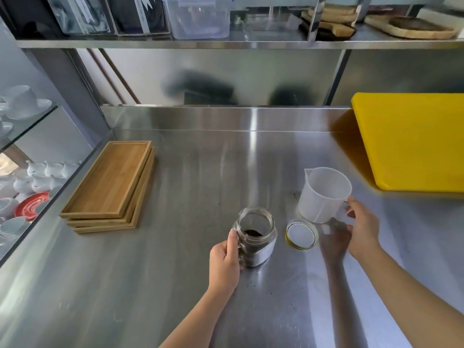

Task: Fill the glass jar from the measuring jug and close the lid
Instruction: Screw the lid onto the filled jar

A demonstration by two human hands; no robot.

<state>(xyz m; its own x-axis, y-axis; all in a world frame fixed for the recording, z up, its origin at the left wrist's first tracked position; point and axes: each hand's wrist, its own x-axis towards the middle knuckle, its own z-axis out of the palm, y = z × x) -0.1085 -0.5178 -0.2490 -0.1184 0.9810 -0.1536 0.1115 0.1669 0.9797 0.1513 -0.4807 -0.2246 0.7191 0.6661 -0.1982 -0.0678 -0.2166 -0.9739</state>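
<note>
Materials and finishes: brushed steel counter, glass, plastic and wood upon it

Counter (200, 172) is brushed stainless steel, glossy, reflecting arms and objects, with dark specks near the jar; glass jar (256, 234) is clear and smooth, holding dark granular matter; lid (301, 234) shows a matt white liner inside a gold-toned metal rim; measuring jug (324, 194) is translucent white plastic, semi-matt; stacked trays (110, 184) are light wood (bamboo by the grain), satin-finished; cutting board (411, 139) is yellow plastic, smooth; side shelf cups (22, 101) are glossy white ceramic.
</note>
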